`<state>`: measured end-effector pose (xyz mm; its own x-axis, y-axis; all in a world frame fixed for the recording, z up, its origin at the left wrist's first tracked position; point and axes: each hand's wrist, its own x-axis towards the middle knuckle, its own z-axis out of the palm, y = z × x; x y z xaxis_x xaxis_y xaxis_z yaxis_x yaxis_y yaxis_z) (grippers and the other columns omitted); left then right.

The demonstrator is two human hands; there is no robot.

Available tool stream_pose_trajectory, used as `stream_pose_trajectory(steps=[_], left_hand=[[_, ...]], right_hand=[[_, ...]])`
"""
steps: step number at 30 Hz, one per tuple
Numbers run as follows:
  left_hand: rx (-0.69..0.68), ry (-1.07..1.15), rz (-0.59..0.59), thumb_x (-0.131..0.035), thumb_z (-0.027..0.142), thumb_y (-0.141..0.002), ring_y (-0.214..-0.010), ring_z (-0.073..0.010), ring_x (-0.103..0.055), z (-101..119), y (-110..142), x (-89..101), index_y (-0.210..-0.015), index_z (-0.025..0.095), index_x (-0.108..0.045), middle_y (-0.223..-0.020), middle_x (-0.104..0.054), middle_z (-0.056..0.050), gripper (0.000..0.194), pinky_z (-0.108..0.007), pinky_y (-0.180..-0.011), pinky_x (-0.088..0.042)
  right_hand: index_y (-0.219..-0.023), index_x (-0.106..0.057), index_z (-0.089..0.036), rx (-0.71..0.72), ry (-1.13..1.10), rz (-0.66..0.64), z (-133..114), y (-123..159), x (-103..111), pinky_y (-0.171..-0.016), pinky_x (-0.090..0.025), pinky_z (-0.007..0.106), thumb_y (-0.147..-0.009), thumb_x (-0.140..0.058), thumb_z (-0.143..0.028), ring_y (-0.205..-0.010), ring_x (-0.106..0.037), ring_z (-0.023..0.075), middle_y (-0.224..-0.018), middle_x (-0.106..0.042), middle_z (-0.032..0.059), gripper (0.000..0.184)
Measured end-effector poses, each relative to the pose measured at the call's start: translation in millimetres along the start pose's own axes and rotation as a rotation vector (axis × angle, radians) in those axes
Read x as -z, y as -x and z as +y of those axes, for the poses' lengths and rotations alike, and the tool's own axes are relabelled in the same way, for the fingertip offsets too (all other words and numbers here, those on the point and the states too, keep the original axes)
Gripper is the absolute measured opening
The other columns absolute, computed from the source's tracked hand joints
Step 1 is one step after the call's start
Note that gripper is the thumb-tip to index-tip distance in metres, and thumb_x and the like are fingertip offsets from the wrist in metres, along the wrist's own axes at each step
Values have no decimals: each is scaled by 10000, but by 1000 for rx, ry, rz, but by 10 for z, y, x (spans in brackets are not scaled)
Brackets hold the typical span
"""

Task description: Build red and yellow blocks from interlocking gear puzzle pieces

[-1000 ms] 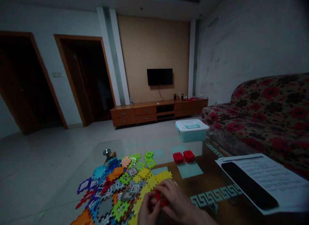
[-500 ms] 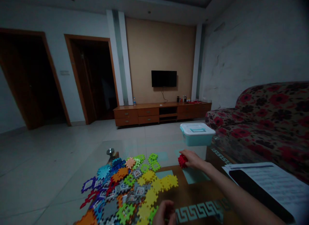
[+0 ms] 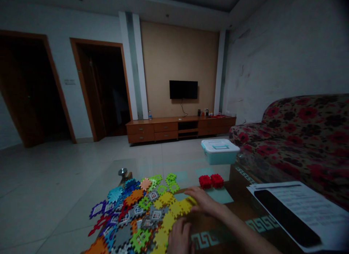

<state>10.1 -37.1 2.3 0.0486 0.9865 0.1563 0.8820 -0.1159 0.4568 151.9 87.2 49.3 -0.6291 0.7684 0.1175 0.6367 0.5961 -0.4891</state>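
Note:
Two red cube-like blocks (image 3: 217,181) of interlocking pieces stand side by side on the glass table, beyond my right hand. My right hand (image 3: 204,202) reaches over the right edge of the yellow interlocking plastic tiles (image 3: 176,207), its fingers stretched out and the thumb apart. Close to the lower yellow tiles, my left hand (image 3: 180,236) rests low at the bottom of the view with loosely bent, parted fingers. Left of both hands spreads a pile of tiles in several colours, among them grey window tiles (image 3: 156,214) and green tiles (image 3: 141,240).
A lidded teal box (image 3: 220,157) stands at the far side of the table. At right lie papers (image 3: 311,199) with a dark phone-like slab (image 3: 286,217) on top. Beyond are a flowered sofa (image 3: 300,137) and a long wooden cabinet (image 3: 166,131).
My right hand has let go of a red block, now beside another, and moved left and nearer to the yellow tiles. My left hand has shifted slightly up and left, fingers less curled.

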Motion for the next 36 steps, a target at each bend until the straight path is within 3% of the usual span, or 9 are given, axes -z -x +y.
stream_pose_trajectory(steps=[3, 6, 9, 13, 19, 24, 27, 31, 36], left_hand=[[131, -237, -63, -464, -25, -659, -1359, -293, -374, 16, -63, 59, -1306, 205, -536, -1449, -459, -129, 691, -445, -1049, -368], [191, -358, -118, -421, -64, -681, -1389, -302, -321, 54, -112, 103, -1368, 171, -460, -1488, -387, -164, 727, -500, -1055, -352], [207, -405, -136, -383, -73, -711, -1400, -305, -293, 91, -169, 136, -1391, 143, -419, -1506, -346, -174, 714, -535, -1062, -325], [208, -439, -129, -344, -38, -774, -1391, -273, -315, 108, -244, 148, -1362, 180, -456, -1502, -382, -122, 637, -530, -1068, -299], [136, -387, -96, -364, 24, -807, -1264, -239, -448, 64, -271, 179, -1185, 213, -562, -1352, -530, -99, 468, -461, -981, -312], [80, -336, -51, -351, -3, -787, -1266, -206, -435, 53, -271, 219, -1184, 205, -555, -1346, -534, -83, 493, -388, -978, -289], [74, -333, -87, -335, -25, -775, -1247, -202, -466, 74, -292, 258, -1202, 197, -558, -1332, -556, -87, 531, -383, -977, -299], [78, -347, -86, -453, 42, -765, -1223, -239, -488, 117, -329, 284, -1222, 215, -560, -1301, -575, -89, 499, -387, -947, -338], [36, -333, 19, -530, 132, -796, -1205, -258, -501, 196, -345, 136, -1265, 182, -532, -1292, -571, -114, 471, -379, -939, -376]], right_hand=[[-1277, -568, -258, -9, -5, -23, -82, 78, -225, -1047, -325, 394, -648, -832, -207, -1275, -432, 278, -1392, -508, 94, 685], [-1237, -597, -283, -26, -13, 2, -82, 189, -351, -995, -341, 377, -696, -793, -218, -1183, -491, 253, -1288, -584, 55, 578], [-1170, -636, -298, -41, -37, 1, 15, 337, -381, -943, -363, 351, -609, -859, -291, -1117, -511, 251, -1208, -614, 33, 604], [-1091, -682, -297, -104, -77, -5, 163, 579, -283, -934, -373, 341, -492, -917, -282, -1098, -518, 251, -1160, -622, 33, 644], [-1140, -667, -248, -136, -147, 88, 203, 908, 62, -950, -380, 313, -551, -859, -120, -1097, -534, 232, -1169, -610, 57, 632], [-1261, -589, -234, -176, -123, 0, 310, 1018, 162, -995, -359, 310, -486, -855, -51, -1184, -488, 254, -1294, -553, 85, 839], [-1241, -601, -258, -176, -58, -49, 379, 1040, 166, -986, -357, 347, -539, -836, -85, -1192, -477, 275, -1285, -574, 69, 760], [-1178, -623, -284, -166, -11, -25, 364, 1059, 185, -948, -353, 382, -606, -810, -159, -1151, -487, 278, -1223, -607, 43, 614], [-1209, -583, -282, -182, 3, -22, 350, 1074, 187, -935, -340, 398, -638, -637, -81, -1160, -472, 271, -1240, -586, 45, 608]])
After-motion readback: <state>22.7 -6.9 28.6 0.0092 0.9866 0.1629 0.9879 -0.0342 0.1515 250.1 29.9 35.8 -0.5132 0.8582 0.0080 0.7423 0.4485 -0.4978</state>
